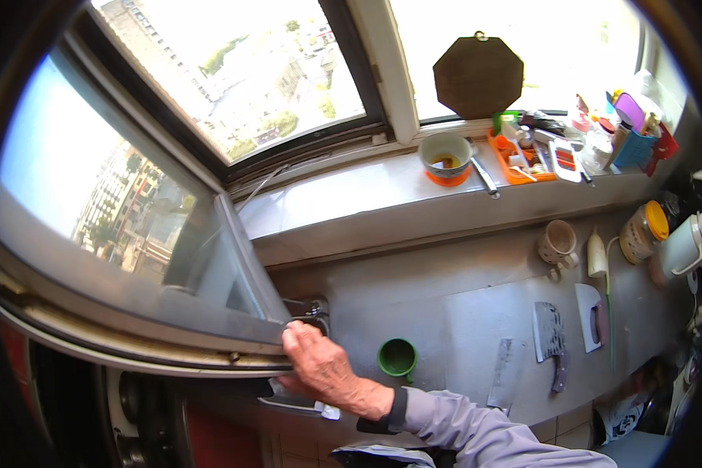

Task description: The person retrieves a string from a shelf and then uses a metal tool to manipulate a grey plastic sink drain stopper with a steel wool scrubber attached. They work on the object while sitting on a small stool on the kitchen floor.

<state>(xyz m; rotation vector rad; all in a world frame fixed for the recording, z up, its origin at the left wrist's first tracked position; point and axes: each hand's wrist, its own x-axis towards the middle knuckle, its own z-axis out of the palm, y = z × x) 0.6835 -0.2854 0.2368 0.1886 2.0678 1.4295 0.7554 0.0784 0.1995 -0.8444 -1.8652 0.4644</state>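
My right hand point(320, 366) reaches in from the lower right, in a grey sleeve with a dark cuff. Its fingers are closed round the free corner of an open window sash point(234, 327), a framed glass pane swung inward at the left. Just beyond the fingers, a tap and sink point(314, 312) are partly hidden by the sash. A green mug point(398, 357) stands on the metal counter point(413, 292), to the right of the hand and apart from it. My left hand does not show.
A cleaver point(550, 331), another blade point(506, 373) and a purple-handled scraper point(589, 316) lie on the counter. Behind them stand a patterned mug point(558, 243) and a yellow-lidded jar point(644, 232). The sill point(327, 204) bears a bowl point(444, 148), an orange basket point(501, 160) and an octagonal board point(478, 76).
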